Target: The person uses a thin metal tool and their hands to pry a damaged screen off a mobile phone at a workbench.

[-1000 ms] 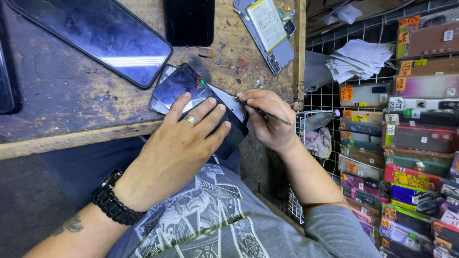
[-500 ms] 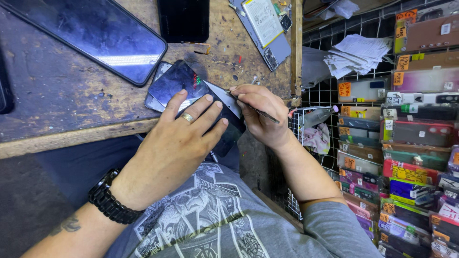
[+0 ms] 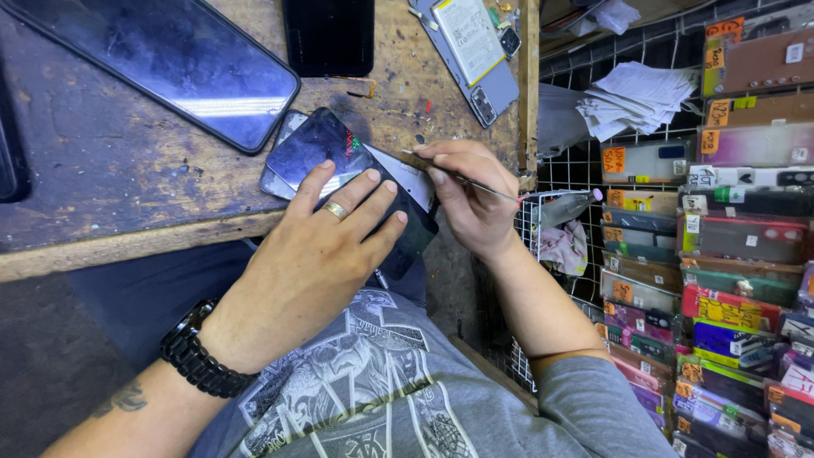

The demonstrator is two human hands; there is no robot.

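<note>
Head view: right hand (image 3: 471,199) (holding tool (image 3: 458,175)) unmoved on phone (image 3: 356,174).

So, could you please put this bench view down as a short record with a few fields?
Left hand: left hand lies flat, fingers spread, on a dark phone at the bench edge.
Right hand: right hand pinches a thin metal tool, its tip at the phone's right edge.
Surface: worn wooden bench.
Other phones: large dark phone top left; opened phone showing its insides, top centre.
Right side: wire rack with stacked phone cases and folded papers.
Wear: black wristwatch, ring on left hand.
</note>
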